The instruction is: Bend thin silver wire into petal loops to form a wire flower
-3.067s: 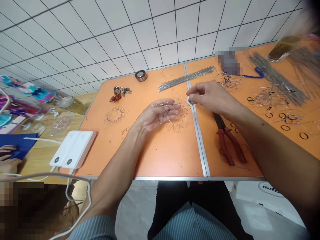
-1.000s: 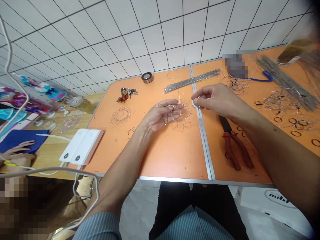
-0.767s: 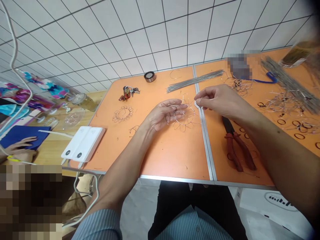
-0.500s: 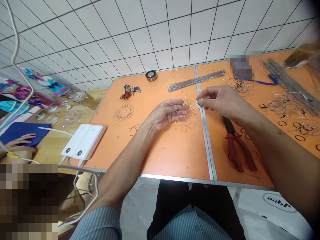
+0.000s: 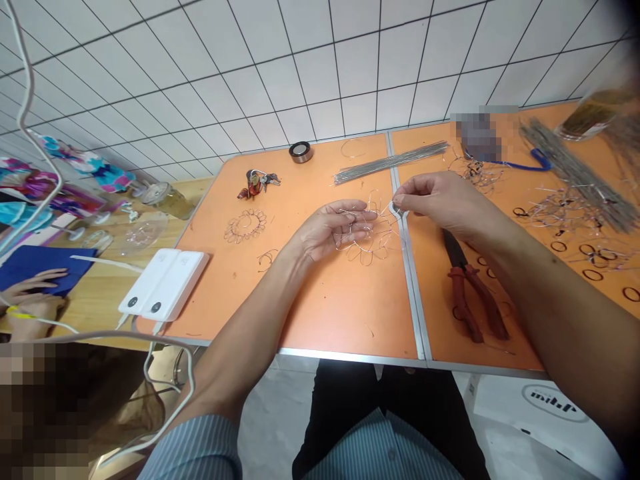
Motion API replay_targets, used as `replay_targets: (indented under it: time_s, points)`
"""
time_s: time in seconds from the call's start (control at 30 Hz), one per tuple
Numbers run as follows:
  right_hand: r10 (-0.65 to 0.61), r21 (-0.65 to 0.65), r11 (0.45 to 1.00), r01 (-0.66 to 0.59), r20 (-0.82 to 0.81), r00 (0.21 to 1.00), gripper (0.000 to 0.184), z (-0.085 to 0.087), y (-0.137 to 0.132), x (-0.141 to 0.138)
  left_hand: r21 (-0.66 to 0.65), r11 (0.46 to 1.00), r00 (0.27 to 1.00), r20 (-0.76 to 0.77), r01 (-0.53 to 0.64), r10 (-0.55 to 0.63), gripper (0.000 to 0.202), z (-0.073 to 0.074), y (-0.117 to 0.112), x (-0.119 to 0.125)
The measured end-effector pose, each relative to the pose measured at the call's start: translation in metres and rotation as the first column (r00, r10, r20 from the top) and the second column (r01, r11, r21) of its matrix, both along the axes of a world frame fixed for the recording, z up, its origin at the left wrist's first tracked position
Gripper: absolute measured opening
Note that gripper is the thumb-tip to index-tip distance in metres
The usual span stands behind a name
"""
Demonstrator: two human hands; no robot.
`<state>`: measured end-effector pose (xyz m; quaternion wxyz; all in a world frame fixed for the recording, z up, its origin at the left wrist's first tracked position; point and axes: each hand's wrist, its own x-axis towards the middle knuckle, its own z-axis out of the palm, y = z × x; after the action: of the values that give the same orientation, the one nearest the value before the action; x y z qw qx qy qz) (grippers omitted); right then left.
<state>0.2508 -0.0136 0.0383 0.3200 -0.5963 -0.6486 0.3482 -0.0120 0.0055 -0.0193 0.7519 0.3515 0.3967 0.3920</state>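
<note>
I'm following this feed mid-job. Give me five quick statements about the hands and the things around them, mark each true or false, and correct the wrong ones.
1. The left hand holds a wire flower. True.
2. The pliers have red handles. True.
3. The right hand is gripping the pliers. False: they lie on the table, and the right hand's fingers are away from them.
4. A bundle of straight wires lies across the table's metal seam. True.
5. The keys lie to the right of the tape roll. False: in the picture they lie to its left.
</note>
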Motion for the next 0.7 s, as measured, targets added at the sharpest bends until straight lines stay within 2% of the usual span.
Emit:
replay_targets:
  time_s: [0.7]
  points:
    - [0.063,-0.006,0.998,-0.063,-0.044,0.997,0.023,0.0088,-0.0088,-0.0065,-0.007,1.000,1.000,-0.014,-0.015,0.015,0.024,0.0007,-0.0017,0.0008]
